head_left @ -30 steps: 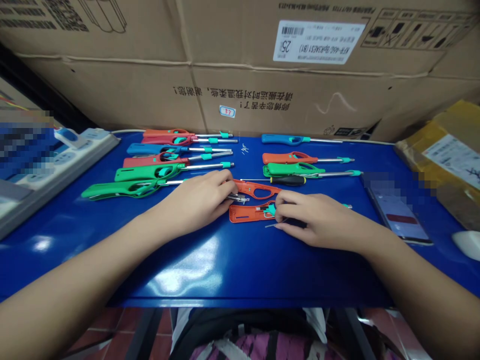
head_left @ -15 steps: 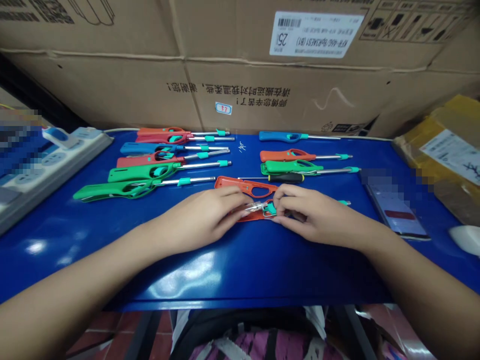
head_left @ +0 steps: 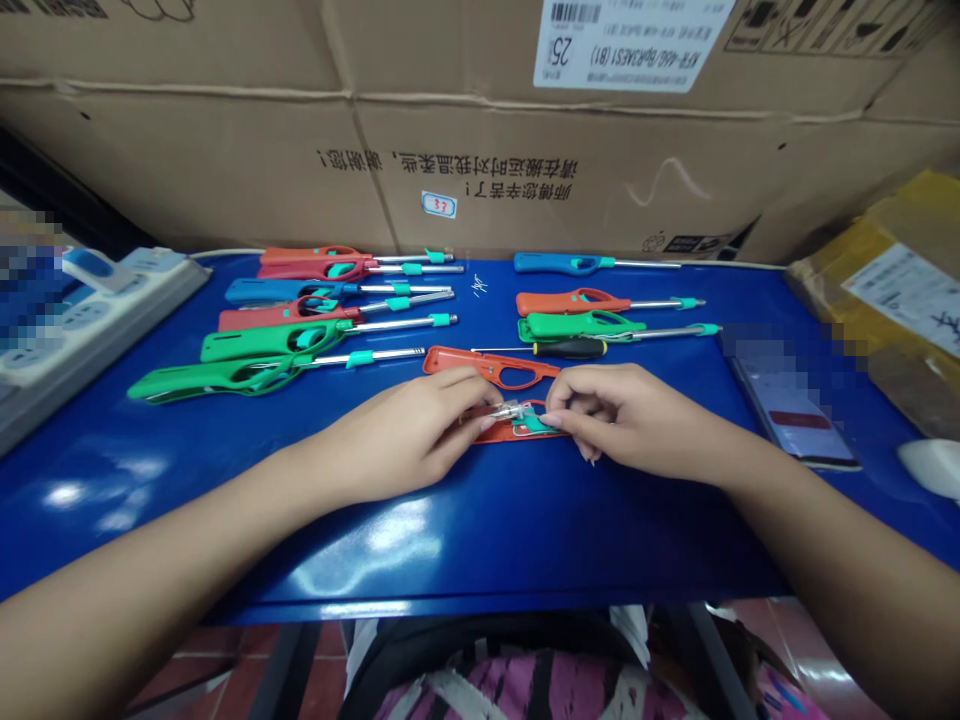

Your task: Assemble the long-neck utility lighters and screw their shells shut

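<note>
An orange lighter half-shell lies open on the blue table between my hands. My left hand pinches a small clear and metal inner part over that shell. My right hand has its fingers curled, pinching at the teal trigger piece in the same shell. A second orange shell half rests just behind my hands. A black-handled screwdriver sits behind it.
Several long-nosed lighters in green, red and blue lie in a group at the left, and three more at the right. Cardboard boxes wall the back. A power strip sits far left, a phone at right.
My left hand has come off the rear orange shell with the small clear part and brought it to the front shell. My right hand has shifted slightly onto the teal trigger.
</note>
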A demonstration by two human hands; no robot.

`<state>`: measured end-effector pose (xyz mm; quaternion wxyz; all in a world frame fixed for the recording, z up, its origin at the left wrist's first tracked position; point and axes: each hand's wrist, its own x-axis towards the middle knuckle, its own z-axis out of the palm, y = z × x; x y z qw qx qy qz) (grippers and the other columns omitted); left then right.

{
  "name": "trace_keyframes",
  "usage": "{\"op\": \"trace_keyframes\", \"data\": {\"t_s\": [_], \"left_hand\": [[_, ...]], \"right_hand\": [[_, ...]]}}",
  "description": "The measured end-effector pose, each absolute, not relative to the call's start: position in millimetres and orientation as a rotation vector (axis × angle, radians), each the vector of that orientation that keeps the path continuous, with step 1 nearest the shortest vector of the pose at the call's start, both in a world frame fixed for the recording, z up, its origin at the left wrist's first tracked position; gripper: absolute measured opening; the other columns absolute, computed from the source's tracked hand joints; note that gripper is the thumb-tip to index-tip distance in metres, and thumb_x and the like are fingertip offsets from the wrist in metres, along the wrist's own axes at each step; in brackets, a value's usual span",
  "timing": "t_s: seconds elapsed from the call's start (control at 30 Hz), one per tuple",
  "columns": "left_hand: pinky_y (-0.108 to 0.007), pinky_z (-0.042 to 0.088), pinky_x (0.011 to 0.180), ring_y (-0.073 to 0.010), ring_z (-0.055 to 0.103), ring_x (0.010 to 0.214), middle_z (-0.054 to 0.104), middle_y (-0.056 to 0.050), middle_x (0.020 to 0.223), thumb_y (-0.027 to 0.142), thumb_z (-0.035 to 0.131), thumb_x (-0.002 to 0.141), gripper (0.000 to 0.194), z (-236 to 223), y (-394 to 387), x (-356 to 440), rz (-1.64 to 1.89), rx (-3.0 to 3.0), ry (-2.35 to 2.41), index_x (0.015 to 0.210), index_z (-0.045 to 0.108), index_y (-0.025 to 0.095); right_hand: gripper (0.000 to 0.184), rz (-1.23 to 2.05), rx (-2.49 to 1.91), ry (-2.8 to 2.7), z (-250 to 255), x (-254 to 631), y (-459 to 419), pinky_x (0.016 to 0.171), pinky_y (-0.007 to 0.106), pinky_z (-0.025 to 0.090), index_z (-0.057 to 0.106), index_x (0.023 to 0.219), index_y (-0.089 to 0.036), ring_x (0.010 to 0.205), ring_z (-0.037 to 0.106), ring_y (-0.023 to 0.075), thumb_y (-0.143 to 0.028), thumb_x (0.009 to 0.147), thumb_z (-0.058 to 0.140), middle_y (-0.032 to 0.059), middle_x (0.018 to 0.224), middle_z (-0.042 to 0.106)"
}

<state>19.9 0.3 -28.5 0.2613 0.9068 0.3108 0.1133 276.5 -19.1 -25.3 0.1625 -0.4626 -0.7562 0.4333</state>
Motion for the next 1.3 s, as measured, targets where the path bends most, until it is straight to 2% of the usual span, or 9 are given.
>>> {"op": "trace_keyframes", "data": {"t_s": [0.17, 0.3, 0.5, 0.7, 0.93, 1.3], "left_hand": [[-0.032, 0.053, 0.083, -0.0197, 0.064, 0.097, 0.068, -0.006, 0.108, 0.029, 0.048, 0.102, 0.019, -30.1, 1.0, 19.5, 0.312, 2.429, 0.874, 0.109, 0.062, 0.019], [-0.030, 0.051, 0.079, -0.0182, 0.064, 0.092, 0.067, -0.005, 0.102, 0.029, 0.048, 0.102, 0.017, -30.4, 0.4, 20.1, 0.306, 2.428, 0.863, 0.109, 0.060, 0.018], [-0.029, 0.051, 0.076, -0.0176, 0.064, 0.089, 0.067, -0.004, 0.100, 0.028, 0.048, 0.102, 0.016, -30.8, 0.3, 20.0, 0.316, 2.426, 0.841, 0.109, 0.059, 0.019], [-0.030, 0.051, 0.077, -0.0178, 0.064, 0.091, 0.067, -0.005, 0.101, 0.027, 0.048, 0.102, 0.017, -32.0, 1.3, 20.2, 0.312, 2.429, 0.829, 0.112, 0.060, 0.019], [-0.029, 0.050, 0.078, -0.0172, 0.063, 0.094, 0.066, -0.004, 0.103, 0.026, 0.049, 0.102, 0.017, -34.0, 1.2, 20.0, 0.301, 2.416, 0.826, 0.112, 0.060, 0.019], [-0.030, 0.050, 0.079, -0.0177, 0.062, 0.094, 0.065, -0.005, 0.103, 0.028, 0.047, 0.103, 0.018, -32.7, 0.3, 20.6, 0.279, 2.447, 0.820, 0.112, 0.060, 0.017]], "right_hand": [[0.018, 1.284, -1.380, -2.054, -26.2, 276.6, -19.1, 0.058, 0.023, 0.050, 0.061, 0.088, -0.019, 0.059, 0.067, 0.0127, -0.036, 0.095, 0.060, -0.0010, 0.065, 0.068], [0.014, 1.143, -1.306, -2.178, -27.4, 277.1, -19.5, 0.056, 0.023, 0.045, 0.064, 0.093, -0.019, 0.059, 0.059, 0.0100, -0.031, 0.096, 0.058, -0.0020, 0.071, 0.064], [0.017, 1.012, -1.210, -2.350, -26.7, 277.4, -20.6, 0.065, 0.025, 0.042, 0.063, 0.090, -0.020, 0.072, 0.054, 0.0113, -0.031, 0.099, 0.054, 0.0005, 0.085, 0.063], [0.013, 1.244, -1.319, -2.176, -27.8, 277.6, -22.3, 0.054, 0.023, 0.040, 0.056, 0.096, -0.021, 0.056, 0.054, 0.0101, -0.032, 0.101, 0.050, -0.0048, 0.065, 0.057], [0.015, 1.088, -1.246, -2.223, -30.2, 276.0, -19.1, 0.056, 0.023, 0.040, 0.066, 0.097, -0.018, 0.060, 0.053, 0.0091, -0.029, 0.098, 0.055, -0.0023, 0.073, 0.059], [0.015, 1.032, -1.237, -2.232, -30.7, 275.0, -19.5, 0.056, 0.022, 0.037, 0.067, 0.091, -0.017, 0.059, 0.048, 0.0081, -0.026, 0.097, 0.056, -0.0031, 0.072, 0.057]]}}
